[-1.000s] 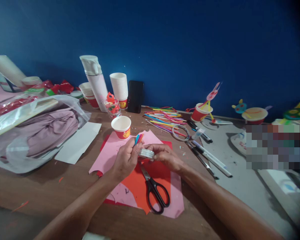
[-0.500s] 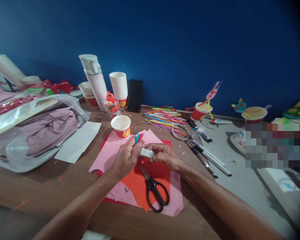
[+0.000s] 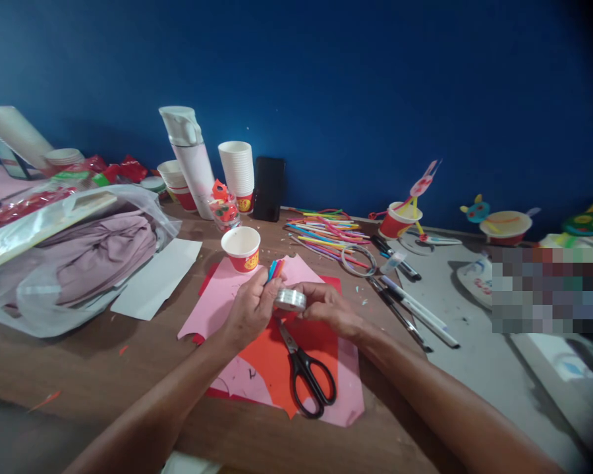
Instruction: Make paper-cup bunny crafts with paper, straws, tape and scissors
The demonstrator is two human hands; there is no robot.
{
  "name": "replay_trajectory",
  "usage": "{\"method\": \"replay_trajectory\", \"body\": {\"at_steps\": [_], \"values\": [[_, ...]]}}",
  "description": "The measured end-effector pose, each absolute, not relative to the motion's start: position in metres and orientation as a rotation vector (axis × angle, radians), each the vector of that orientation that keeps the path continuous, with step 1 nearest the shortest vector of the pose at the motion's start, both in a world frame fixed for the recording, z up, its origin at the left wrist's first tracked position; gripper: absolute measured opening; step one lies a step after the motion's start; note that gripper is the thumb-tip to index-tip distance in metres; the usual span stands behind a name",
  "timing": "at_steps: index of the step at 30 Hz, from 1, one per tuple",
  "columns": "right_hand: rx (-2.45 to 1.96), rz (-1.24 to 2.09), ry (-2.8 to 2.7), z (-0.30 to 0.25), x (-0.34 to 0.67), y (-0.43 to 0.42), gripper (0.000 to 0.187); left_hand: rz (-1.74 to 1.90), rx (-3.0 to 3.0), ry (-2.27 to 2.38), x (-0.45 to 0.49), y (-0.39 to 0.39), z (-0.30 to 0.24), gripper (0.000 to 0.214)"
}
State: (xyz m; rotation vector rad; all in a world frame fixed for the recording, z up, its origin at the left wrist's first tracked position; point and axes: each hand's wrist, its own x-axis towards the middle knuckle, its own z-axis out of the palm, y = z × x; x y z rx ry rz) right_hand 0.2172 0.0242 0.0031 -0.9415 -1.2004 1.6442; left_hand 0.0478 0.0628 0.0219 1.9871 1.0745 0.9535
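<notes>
Our left hand [image 3: 250, 309] closes its fingers [image 3: 265, 289] on short coloured straws [image 3: 275, 268] and, with the right hand [image 3: 326, 306], pinches a small clear tape roll [image 3: 290, 299] just above the black-handled scissors [image 3: 304, 372]. Under the scissors, pink and red paper sheets [image 3: 217, 303] lie already cut; no tape strip shows pulled free.

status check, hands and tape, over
Left hand grips coloured strips, touches tape roll. Right hand pinches the roll. Scissors lie on paper below, untouched.
</notes>
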Motion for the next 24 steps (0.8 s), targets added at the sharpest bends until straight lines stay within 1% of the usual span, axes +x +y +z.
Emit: {"method": "replay_trajectory", "body": {"at_steps": [10, 24], "values": [[-0.934, 1.7, -1.072, -0.0019, 0.2181, 0.0285, 0.013, 0.927, 1.969, 1.053, 0.05, 0.0619, 0.021, 0.022], [-0.94, 1.676, -1.178, 0.0014, 0.2188, 0.0264, 0.024, 0.9, 1.987, 1.106, 0.0498, 0.0591, 0.0261, 0.021]]}}
